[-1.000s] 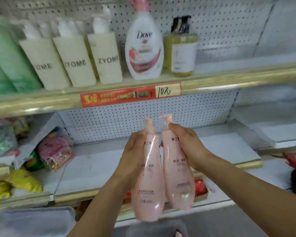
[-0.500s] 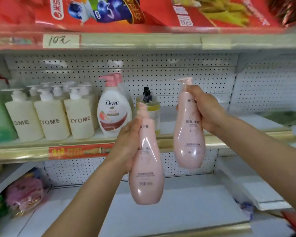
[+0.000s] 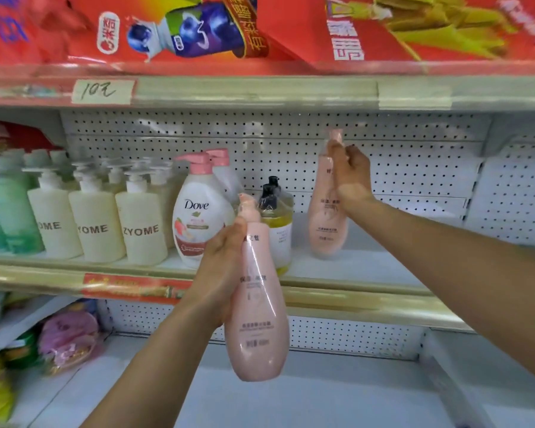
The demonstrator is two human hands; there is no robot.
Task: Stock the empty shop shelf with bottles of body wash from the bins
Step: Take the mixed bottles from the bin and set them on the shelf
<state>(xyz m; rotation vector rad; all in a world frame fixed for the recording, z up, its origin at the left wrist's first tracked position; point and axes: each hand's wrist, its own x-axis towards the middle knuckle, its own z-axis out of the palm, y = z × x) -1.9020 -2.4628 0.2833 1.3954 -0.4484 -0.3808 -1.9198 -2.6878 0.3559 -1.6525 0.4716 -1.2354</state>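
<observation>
Since half a second ago, the right hand has carried its pink bottle from mid-air in front of the shelf edge to deep over the shelf, where the base now sits on or just above the white board; blur makes it hard to tell which. That hand is closed around the bottle's neck and upper body, thumb toward the pump. The left hand has hardly shifted: it grips a second pink bottle by its upper half, holding it upright in front of the gold shelf rail, below and nearer than the right hand.

The step in hand looks like seating the right bottle. To do it well, lower it until the base is flat, label facing out, before the fingers let go; a tall, narrow-necked bottle released while tilted could topple. Just left of the right hand stands a yellow bottle with a black pump, and beyond it a white Dove bottle, so the hand should withdraw straight back rather than sideways. The shelf to the right of that hand is bare, leaving room for the left bottle beside the first.
</observation>
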